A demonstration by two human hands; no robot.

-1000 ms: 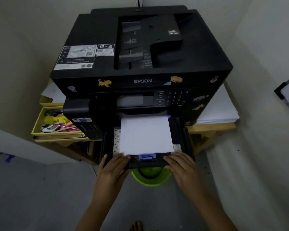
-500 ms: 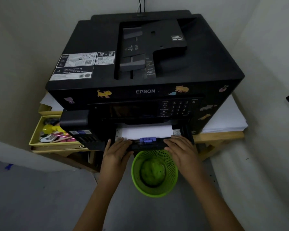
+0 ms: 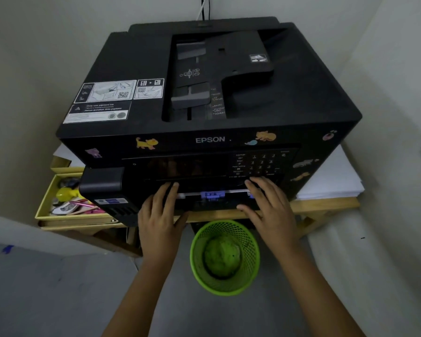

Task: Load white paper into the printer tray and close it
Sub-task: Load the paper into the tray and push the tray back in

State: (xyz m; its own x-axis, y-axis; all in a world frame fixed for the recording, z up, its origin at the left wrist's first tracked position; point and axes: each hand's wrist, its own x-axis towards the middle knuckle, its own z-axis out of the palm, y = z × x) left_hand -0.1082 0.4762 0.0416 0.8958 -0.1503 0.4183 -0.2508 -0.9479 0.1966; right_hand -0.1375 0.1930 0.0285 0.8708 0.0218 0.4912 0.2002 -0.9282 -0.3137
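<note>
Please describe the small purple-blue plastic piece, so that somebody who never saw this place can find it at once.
Start at the large black printer on the wooden stand. Look at its lower front, where the left hand and right hand press the paper tray. The purple-blue clip sits midway between them, against a thin white strip of paper, the only coloured part on the black tray front.

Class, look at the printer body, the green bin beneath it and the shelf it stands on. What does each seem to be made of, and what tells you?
Printer: matte black plastic, probably; moulded edges, dull sheen.
Green bin: perforated mesh, metal or plastic, painted bright green; the holes show.
Shelf: pale unfinished-looking wood; flat boards with plain edges.
</note>
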